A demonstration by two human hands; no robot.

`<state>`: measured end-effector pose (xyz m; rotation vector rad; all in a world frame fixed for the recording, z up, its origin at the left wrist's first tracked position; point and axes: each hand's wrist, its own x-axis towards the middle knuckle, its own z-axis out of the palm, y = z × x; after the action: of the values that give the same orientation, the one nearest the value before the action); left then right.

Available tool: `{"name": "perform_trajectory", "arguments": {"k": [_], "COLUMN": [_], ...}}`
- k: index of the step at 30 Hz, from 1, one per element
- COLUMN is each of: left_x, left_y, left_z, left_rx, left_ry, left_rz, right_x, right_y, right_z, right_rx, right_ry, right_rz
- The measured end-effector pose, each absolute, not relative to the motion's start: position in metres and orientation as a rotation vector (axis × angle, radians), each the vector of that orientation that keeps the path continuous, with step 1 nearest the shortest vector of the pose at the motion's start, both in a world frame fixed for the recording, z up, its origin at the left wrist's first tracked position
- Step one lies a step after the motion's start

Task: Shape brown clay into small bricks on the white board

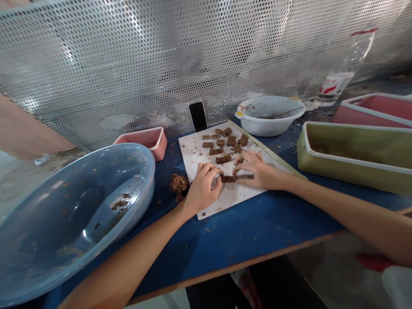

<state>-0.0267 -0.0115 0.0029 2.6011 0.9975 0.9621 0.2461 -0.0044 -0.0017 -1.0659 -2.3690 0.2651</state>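
Your left hand (204, 184) and right hand (254, 171) pinch a brown block (229, 179) endwise near the board's (238, 195) front edge; best keep pressure light, even.

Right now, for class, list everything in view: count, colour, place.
blocks: over ten, brown, on board
board: one, white, centre
strip: one, yellowish, board's right edge
lumps: uncounted, brown, left of board
phone: one, black-screened, behind board
basin: one, blue, left
small tub: one, pink, behind basin
bowl: one, whitish, behind board's right
bottle: one, clear, far right
front trough: one, olive, right
rear trough: one, pink, behind that
table: one, blue, underneath
mesh panel: one, silver, background
unclear object: one, red, lower right
legs: two, black-clad, below table
left hand: one, bare, block's left end
right hand: one, bare, block's right end
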Motion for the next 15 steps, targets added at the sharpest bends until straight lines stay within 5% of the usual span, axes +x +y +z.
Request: {"name": "perform_trajectory", "arguments": {"k": [15], "left_x": [-0.027], "left_y": [-0.014], "left_z": [0.006], "left_rx": [2.592], "left_ry": [1.003], "left_rz": [0.952], "right_x": [0.253], "right_y": [-0.004], "right_z": [0.004], "right_rx": [-0.941], "right_ry": [-2.499], "right_rz": [0.172]}}
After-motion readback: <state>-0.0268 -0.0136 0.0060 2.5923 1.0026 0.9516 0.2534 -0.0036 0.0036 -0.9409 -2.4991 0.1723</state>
